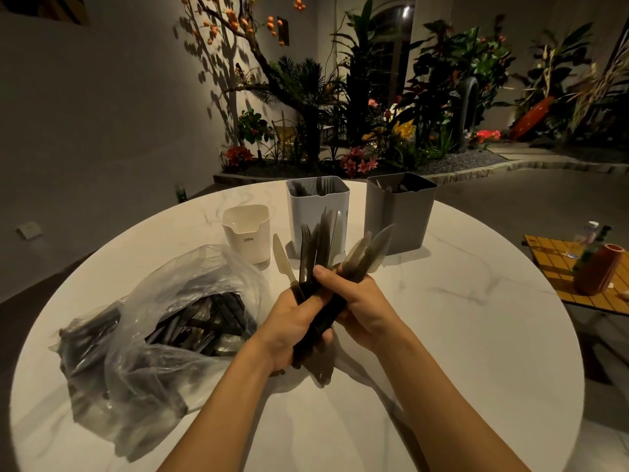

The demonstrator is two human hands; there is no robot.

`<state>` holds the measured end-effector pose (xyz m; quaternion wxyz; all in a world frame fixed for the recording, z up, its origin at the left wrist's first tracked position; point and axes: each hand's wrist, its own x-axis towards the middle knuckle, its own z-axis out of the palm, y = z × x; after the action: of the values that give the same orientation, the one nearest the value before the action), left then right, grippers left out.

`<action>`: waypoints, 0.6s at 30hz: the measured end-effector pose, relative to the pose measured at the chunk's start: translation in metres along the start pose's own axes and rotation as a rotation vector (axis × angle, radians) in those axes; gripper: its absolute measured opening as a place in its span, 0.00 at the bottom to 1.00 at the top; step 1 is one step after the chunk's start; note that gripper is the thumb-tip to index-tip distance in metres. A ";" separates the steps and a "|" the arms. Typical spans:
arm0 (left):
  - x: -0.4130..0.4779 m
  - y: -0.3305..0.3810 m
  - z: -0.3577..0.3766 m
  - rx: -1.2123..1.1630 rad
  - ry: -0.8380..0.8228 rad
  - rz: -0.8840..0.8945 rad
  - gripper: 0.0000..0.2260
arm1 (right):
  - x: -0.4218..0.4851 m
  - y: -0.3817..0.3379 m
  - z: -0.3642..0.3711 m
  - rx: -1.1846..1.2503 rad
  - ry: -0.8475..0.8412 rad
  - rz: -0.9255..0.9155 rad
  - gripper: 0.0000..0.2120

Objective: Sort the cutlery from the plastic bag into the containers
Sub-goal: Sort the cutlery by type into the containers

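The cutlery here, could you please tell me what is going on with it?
A person grips a bundle of dark cutlery with the left hand and right hand above the table. The plastic bag beside them holds more. Behind, the light grey container and dark grey container hold some pieces; the white container looks empty.

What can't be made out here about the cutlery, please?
Head view:
- Held cutlery: handles hidden inside left hand and right hand; tips blurred, count unclear.
- Plastic bag: contents dim behind crinkled film.
- Dark grey container: wall hides its contents.
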<state>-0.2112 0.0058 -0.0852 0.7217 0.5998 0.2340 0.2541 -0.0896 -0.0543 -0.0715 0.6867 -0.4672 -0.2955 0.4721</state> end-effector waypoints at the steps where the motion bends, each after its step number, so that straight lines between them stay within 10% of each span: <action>1: 0.000 0.000 0.000 0.007 0.008 -0.005 0.16 | 0.001 0.001 0.000 -0.012 0.018 0.006 0.10; 18: 0.001 0.000 -0.005 -0.019 0.061 0.003 0.13 | 0.003 0.002 -0.002 -0.002 0.044 -0.026 0.11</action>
<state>-0.2137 0.0100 -0.0857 0.7196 0.5853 0.2524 0.2756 -0.0873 -0.0521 -0.0739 0.6987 -0.4741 -0.2869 0.4525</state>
